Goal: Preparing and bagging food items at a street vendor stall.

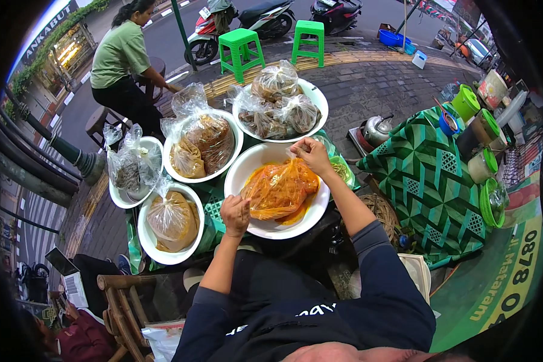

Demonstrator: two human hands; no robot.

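Note:
A clear plastic bag of orange, saucy food [280, 188] lies in a large white basin [276, 233], with orange sauce around it. My right hand [312, 156] pinches the bag's upper edge at the basin's far right rim. At the near left rim, my left hand [236, 212] has its fingers closed on the bag's left edge. Left of it, a tied bag of brown food [173, 221] fills a smaller white bowl [151, 248]. Behind stand a white bowl of brown bags [208, 145] and a basin with several knotted bags [278, 106].
A bowl with grey-brown bags [133, 169] stands far left. A bag of green vegetables [341, 171] lies beside the large basin. To the right are a metal kettle [377, 131] and a cloth-covered table [434, 181] with lidded containers. A person [124, 63] bends by stools at the back left.

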